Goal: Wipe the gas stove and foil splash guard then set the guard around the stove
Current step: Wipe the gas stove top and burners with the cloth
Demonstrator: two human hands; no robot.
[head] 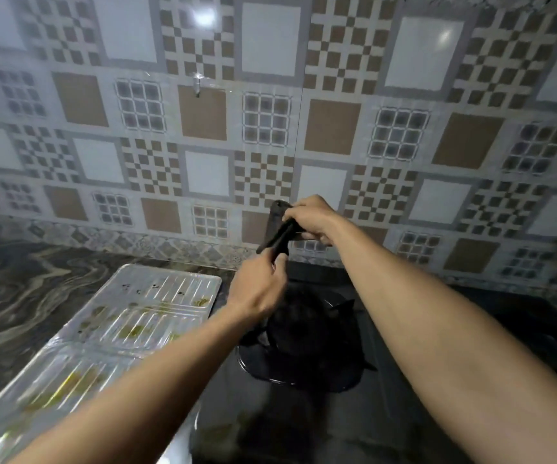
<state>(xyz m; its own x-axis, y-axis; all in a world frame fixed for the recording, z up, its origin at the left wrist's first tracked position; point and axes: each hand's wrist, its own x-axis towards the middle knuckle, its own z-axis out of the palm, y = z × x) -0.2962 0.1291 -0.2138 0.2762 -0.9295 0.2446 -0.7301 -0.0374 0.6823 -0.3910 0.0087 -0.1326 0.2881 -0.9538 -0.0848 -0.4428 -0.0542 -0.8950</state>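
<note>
- Nearest us, the foil splash guard [129, 329] lies flat on the marbled counter [19, 296], below and to the left of our left hand [257, 289]. It is thin, ribbed, shiny sheet in hinged panels, and we see yellow-green smears across its grooves, so we judge it not yet wiped.
- Directly beneath both hands sits the gas stove [304, 413]: a glossy black top, a round burner well and a dark pan support [304, 339] with pointed prongs.
- Our left hand closes thumb against fingers on the lower end of a dark cloth [279, 229], holding it above the burner.
- Up and to the right, our right hand [310, 219] pinches the upper end of the same cloth, fingers curled; the fabric looks soft, limp and partly folded between the two grips.
- The step, we judge, is folding or squaring the cloth into a pad. We advise drawing it taut, making a flat face, and wiping along the foil's ribs with light pressure, since such thin sheet probably dents easily.
- Beyond the hands rises the tiled wall [203, 112], smooth and glossy, patterned in brown, white and grey squares.
</note>
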